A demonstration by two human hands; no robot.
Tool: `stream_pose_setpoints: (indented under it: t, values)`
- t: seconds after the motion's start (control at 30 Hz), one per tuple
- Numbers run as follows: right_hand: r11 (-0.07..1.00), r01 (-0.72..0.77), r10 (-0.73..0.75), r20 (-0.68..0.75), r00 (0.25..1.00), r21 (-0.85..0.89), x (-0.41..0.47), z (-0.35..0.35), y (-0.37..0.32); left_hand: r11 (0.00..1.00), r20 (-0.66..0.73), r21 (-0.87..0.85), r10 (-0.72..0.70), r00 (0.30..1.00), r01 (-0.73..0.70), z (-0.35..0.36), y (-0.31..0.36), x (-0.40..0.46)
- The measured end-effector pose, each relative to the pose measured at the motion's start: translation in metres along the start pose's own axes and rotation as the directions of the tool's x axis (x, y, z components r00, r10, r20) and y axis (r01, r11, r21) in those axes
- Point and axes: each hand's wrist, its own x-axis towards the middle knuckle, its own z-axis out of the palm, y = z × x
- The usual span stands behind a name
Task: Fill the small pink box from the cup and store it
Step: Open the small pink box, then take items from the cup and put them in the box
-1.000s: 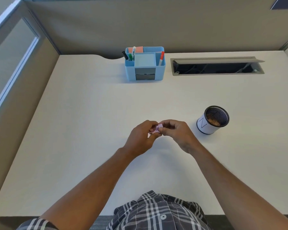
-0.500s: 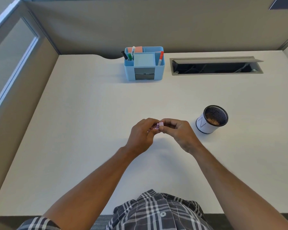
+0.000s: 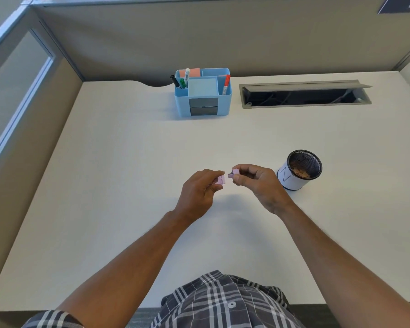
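Pink box (image 3: 221, 179) pinched in my left hand (image 3: 197, 195), its inner part (image 3: 234, 173) in right hand (image 3: 260, 185); risk: small piece slipping onto bench (image 3: 118, 162).

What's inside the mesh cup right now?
The mesh cup holds a brownish pile low inside; single pieces are too small to identify. Its white wrap hides the lower wall.

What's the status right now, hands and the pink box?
Left hand holds the pink box; right hand holds its other piece, the two apart. Cup upright beside right hand. Nothing in the way.
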Motion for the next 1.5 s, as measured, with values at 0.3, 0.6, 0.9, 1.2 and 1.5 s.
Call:
stream_pose_setpoints:
  t: [0.3, 0.6, 0.9, 1.2, 1.5]
  values:
    - [0.995, 0.055, -0.039, -0.192, 0.981, 0.079, -0.009, -0.033, -0.016, 0.943, 0.171, -0.226, -0.209, 0.963, 0.244, 0.018, 0.022, 0.026]
    - [0.983, 0.152, -0.074, -0.536, 0.841, 0.102, -0.035, -0.119, -0.038, 0.954, 0.238, -0.238, -0.126, 0.963, 0.184, 0.065, 0.07, 0.075]
    - [0.985, 0.131, -0.031, -0.621, 0.783, 0.116, -0.049, -0.152, -0.037, 1.0, 0.32, -0.021, -0.012, 0.947, 0.02, 0.104, 0.108, 0.125]
    - [0.998, 0.051, -0.025, -0.617, 0.787, 0.025, -0.044, -0.163, -0.035, 0.975, 0.433, 0.186, 0.028, 0.901, -0.12, 0.113, 0.127, 0.146]
    - [0.999, 0.02, -0.034, -0.593, 0.805, -0.03, -0.035, -0.163, -0.033, 0.928, 0.5, 0.245, 0.125, 0.857, -0.279, 0.113, 0.129, 0.148]
